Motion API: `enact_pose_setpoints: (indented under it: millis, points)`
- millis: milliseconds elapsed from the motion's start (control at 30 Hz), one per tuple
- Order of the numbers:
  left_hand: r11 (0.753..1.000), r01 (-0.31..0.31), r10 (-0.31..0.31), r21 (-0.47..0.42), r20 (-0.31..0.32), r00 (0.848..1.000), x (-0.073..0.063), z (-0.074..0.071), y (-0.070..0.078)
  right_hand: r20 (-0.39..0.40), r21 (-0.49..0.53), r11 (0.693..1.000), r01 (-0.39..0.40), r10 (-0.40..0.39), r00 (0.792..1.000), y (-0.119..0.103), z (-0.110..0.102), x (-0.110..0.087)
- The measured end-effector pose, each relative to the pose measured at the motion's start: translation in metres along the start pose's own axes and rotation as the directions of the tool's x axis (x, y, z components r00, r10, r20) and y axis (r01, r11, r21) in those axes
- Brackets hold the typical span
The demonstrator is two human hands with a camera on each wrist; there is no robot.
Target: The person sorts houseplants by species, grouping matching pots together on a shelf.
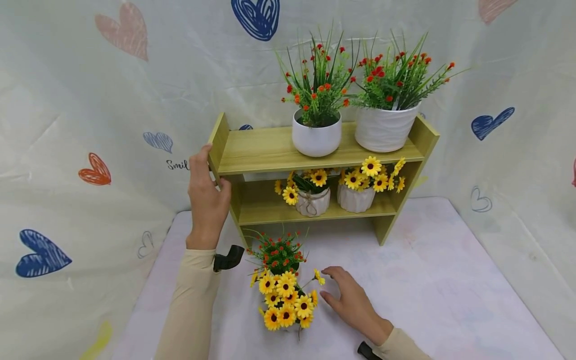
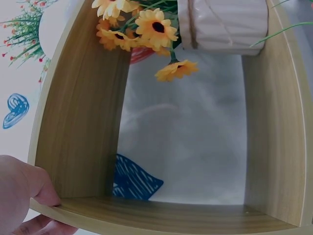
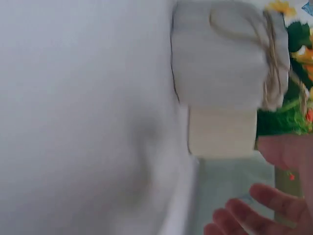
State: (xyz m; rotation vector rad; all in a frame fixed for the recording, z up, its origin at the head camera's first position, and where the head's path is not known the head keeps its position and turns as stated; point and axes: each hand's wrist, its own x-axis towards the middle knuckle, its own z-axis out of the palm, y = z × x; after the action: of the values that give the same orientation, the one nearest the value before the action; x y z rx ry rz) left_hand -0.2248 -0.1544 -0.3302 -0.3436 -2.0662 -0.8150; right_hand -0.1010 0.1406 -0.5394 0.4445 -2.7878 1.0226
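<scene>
My left hand (image 1: 207,205) grips the left side panel of a two-tier wooden shelf (image 1: 258,147), its thumb on the front edge and its fingers round the outside. In the left wrist view the thumb presses at the corner of the lower compartment. On the table, a pot of yellow daisy-like flowers (image 1: 286,302) stands in front of the shelf, its white body wrapped in twine (image 3: 271,58). Just right of those flowers is my right hand (image 1: 355,302), fingers parted and holding nothing. Behind that pot sits a smaller red-flowered plant (image 1: 279,252) in a cream pot (image 3: 222,132).
On the upper board stand a round white pot (image 1: 316,137) and a wider ridged white pot (image 1: 384,131), both with red flowers and grass. The lower board (image 1: 270,215) carries two small pots of yellow flowers. A heart-printed cloth (image 1: 112,100) hangs behind the table.
</scene>
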Motion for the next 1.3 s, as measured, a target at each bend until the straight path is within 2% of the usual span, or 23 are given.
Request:
enact_pose_setpoints:
  millis: [100,200,300,433,567,833,1000,1067,1300]
  points:
    - [1.000,-0.004,0.004,0.004,0.003,1.000,0.000,0.000,-0.001,0.142,0.085,0.996,-0.016,0.004,0.990,0.001,0.005,-0.008]
    - [1.000,-0.005,0.005,0.003,0.004,1.000,0.000,0.000,-0.002,0.236,0.153,0.988,-0.010,-0.027,0.971,0.000,0.010,-0.012]
    - [1.000,-0.006,0.006,0.006,0.003,1.000,0.000,0.000,-0.003,0.294,0.212,0.977,-0.008,-0.056,0.954,-0.004,0.014,-0.015]
    - [1.000,-0.002,0.002,0.004,-0.001,1.000,-0.001,0.001,-0.002,0.330,0.277,0.961,-0.015,-0.080,0.940,-0.011,0.020,-0.017]
    - [1.000,0.002,-0.002,-0.002,-0.004,1.000,-0.002,0.001,-0.002,0.331,0.328,0.945,-0.013,-0.102,0.938,-0.016,0.024,-0.018]
    - [1.000,0.012,-0.012,-0.005,0.001,1.000,-0.003,-0.002,-0.002,0.310,0.450,0.892,-0.028,-0.127,0.942,-0.020,0.037,-0.013]
    - [1.000,0.007,-0.007,-0.007,-0.002,1.000,-0.002,-0.001,-0.002,0.258,0.486,0.874,0.020,-0.166,0.952,-0.024,0.044,-0.008]
    - [1.000,0.008,-0.008,-0.011,-0.004,1.000,-0.002,0.000,-0.001,0.242,0.477,0.878,0.038,-0.172,0.955,-0.026,0.046,-0.006]
    - [1.000,0.001,-0.001,-0.013,-0.002,1.000,-0.001,0.001,-0.003,0.198,0.366,0.927,0.080,-0.162,0.967,-0.031,0.048,-0.005]
